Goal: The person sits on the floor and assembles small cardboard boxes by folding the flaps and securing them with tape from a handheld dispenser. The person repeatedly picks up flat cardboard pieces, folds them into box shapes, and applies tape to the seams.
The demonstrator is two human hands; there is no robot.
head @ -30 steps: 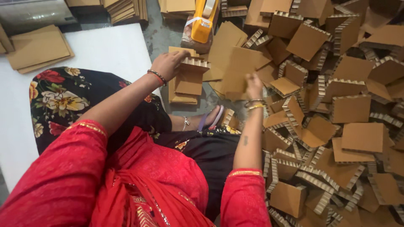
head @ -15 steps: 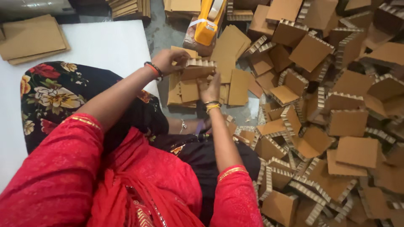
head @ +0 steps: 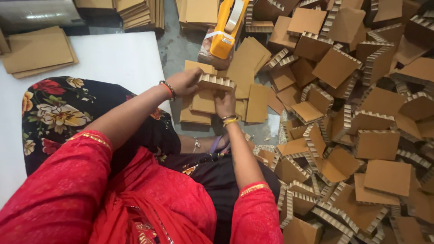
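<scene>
Hands meet over the floor: my left hand (head: 184, 81) and right hand (head: 224, 101) pinch a honeycomb cardboard piece (head: 216, 82) above the flat cardboard stack (head: 197, 110). Piled cardboard corners (head: 361, 135) crowd the right; the white sheet's (head: 108, 58) edge leaves room left.

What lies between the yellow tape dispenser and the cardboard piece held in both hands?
In the head view, flat cardboard sheets on the grey floor fill the stretch between the tape dispenser and the held honeycomb piece.
</scene>
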